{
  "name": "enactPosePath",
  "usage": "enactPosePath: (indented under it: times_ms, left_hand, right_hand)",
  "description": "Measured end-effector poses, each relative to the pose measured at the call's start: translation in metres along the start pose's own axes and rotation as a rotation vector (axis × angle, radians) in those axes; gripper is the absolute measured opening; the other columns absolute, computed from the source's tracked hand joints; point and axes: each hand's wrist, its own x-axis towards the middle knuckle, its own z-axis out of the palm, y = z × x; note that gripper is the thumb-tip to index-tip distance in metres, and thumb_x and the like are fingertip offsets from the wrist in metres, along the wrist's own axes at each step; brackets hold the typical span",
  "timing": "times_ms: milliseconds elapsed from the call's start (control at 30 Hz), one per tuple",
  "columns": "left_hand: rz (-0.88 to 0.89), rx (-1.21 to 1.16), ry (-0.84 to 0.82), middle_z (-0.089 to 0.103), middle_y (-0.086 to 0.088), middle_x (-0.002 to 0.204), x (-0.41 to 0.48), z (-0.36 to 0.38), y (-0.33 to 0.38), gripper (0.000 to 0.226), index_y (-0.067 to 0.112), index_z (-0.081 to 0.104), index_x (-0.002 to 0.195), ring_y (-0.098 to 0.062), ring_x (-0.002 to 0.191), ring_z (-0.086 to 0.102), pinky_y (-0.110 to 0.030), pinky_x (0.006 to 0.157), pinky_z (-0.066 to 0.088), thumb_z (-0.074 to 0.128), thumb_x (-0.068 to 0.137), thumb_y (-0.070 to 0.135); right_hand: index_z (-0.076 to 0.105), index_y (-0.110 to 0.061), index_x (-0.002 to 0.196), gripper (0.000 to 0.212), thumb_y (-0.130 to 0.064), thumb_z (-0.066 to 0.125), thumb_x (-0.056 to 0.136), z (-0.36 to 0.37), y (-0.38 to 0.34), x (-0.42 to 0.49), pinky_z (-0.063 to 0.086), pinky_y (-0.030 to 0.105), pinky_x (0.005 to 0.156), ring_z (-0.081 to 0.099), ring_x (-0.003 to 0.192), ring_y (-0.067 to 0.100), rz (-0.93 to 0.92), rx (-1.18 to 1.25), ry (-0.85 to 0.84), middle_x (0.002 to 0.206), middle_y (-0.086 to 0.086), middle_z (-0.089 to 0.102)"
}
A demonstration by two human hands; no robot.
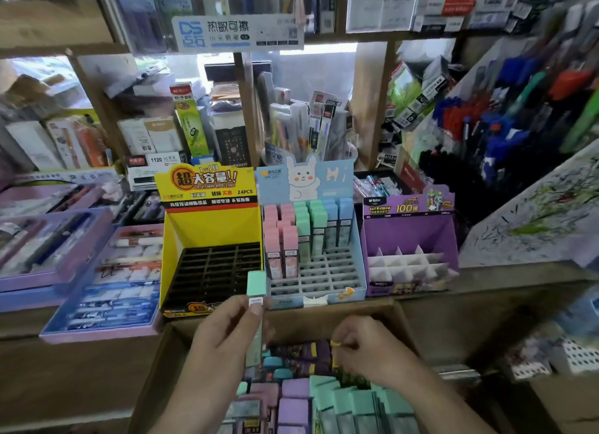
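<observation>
My left hand (227, 333) grips a slim mint-green lead case (256, 291) upright, its cap just in front of the blue rabbit display box (355, 281). That box holds pink, green and blue cases in its rear slots; its front grid slots are bare. My right hand (366, 349) reaches down into a brown cardboard box (397, 313) full of green, purple and pink cases (350, 404), its fingers curled on a small yellow-tipped item (337, 343) that I cannot identify.
A yellow display box (171, 255) with a black grid stands left of the blue one, a purple display box (411, 236) with white dividers to its right. Pen trays (107, 291) lie at the left. Shelves packed with stationery rise behind; pens hang at the right.
</observation>
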Motion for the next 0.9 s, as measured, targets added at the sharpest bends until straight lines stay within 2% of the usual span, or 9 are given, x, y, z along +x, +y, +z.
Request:
enactPosePath:
  times_ms: [67,133,167,233,300,500,633,800,900]
  left_hand:
    - [0.093,0.128,-0.052,0.070,0.002,0.082,0.002,0.003,0.017,0.032,0.028,0.072,0.101,-0.016,0.079,0.068,-0.034,0.073,0.051,0.055,0.091,0.053]
    - [0.203,0.232,-0.078,0.052,0.005,0.066,0.004,0.007,0.033,0.035,0.021,0.066,0.084,-0.007,0.062,0.050,-0.031,0.063,0.039,0.055,0.092,0.053]
    - [0.245,0.262,-0.082,0.051,0.004,0.066,0.007,0.009,0.041,0.030,0.020,0.065,0.083,-0.009,0.062,0.048,-0.032,0.062,0.038,0.058,0.093,0.048]
    - [0.312,0.306,-0.087,0.065,-0.001,0.078,0.015,0.013,0.054,0.009,0.024,0.070,0.093,-0.019,0.073,0.058,-0.034,0.067,0.046,0.064,0.095,0.030]
    - [0.371,0.369,-0.080,0.070,-0.003,0.085,0.026,0.015,0.069,0.007,0.030,0.069,0.096,-0.023,0.081,0.063,-0.035,0.071,0.051,0.068,0.093,0.023]
    - [0.505,0.574,-0.087,0.071,0.007,0.081,0.066,0.025,0.110,0.010,0.032,0.064,0.094,-0.011,0.075,0.067,-0.030,0.061,0.050,0.071,0.088,0.028]
    - [0.543,0.711,-0.122,0.068,0.002,0.077,0.091,0.038,0.125,0.009,0.024,0.067,0.083,-0.017,0.072,0.063,-0.033,0.062,0.047,0.071,0.088,0.030]
    - [0.495,0.866,-0.212,0.066,0.003,0.076,0.116,0.050,0.124,0.013,0.019,0.071,0.085,-0.004,0.061,0.053,-0.018,0.055,0.042,0.072,0.087,0.032]
    - [0.496,1.001,-0.225,0.063,-0.001,0.094,0.126,0.054,0.123,0.016,0.019,0.071,0.085,-0.017,0.082,0.060,-0.032,0.075,0.053,0.073,0.086,0.035]
  right_hand:
    - [0.063,-0.029,0.092,0.008,-0.033,0.070,0.090,0.000,0.004,0.002,0.057,0.032,0.079,0.070,0.089,0.017,0.027,-0.035,-0.012,0.101,-0.001,0.070]
    - [0.063,-0.031,0.091,0.008,-0.035,0.070,0.090,0.000,0.005,0.002,0.058,0.032,0.079,0.071,0.088,0.016,0.033,-0.022,-0.006,0.100,-0.004,0.069]
    - [0.063,-0.031,0.090,0.008,-0.035,0.070,0.090,0.000,0.006,0.003,0.058,0.032,0.077,0.071,0.086,0.015,0.032,-0.012,0.000,0.099,-0.004,0.069]
    - [0.062,-0.032,0.090,0.008,-0.036,0.069,0.090,0.000,0.008,0.003,0.058,0.033,0.075,0.071,0.084,0.015,0.025,-0.011,0.010,0.096,-0.005,0.069]
    - [0.062,-0.032,0.090,0.009,-0.036,0.069,0.090,0.000,0.010,0.004,0.058,0.034,0.075,0.071,0.083,0.016,0.014,-0.018,0.018,0.094,-0.004,0.068]
    - [0.059,-0.034,0.088,0.012,-0.041,0.068,0.087,0.000,0.011,0.006,0.058,0.035,0.074,0.068,0.079,0.014,0.034,-0.012,0.005,0.089,-0.007,0.067]
    - [0.059,-0.034,0.091,0.012,-0.041,0.068,0.086,0.000,0.012,0.006,0.061,0.039,0.077,0.069,0.082,0.015,0.049,0.033,-0.005,0.093,-0.005,0.068]
    - [0.060,-0.035,0.091,0.011,-0.040,0.068,0.087,-0.001,0.013,0.003,0.062,0.038,0.076,0.069,0.081,0.013,0.032,0.045,-0.005,0.096,-0.005,0.067]
    - [0.060,-0.035,0.095,0.011,-0.040,0.068,0.090,-0.003,0.013,0.001,0.064,0.040,0.080,0.072,0.082,0.013,0.020,0.049,-0.020,0.101,-0.003,0.067]
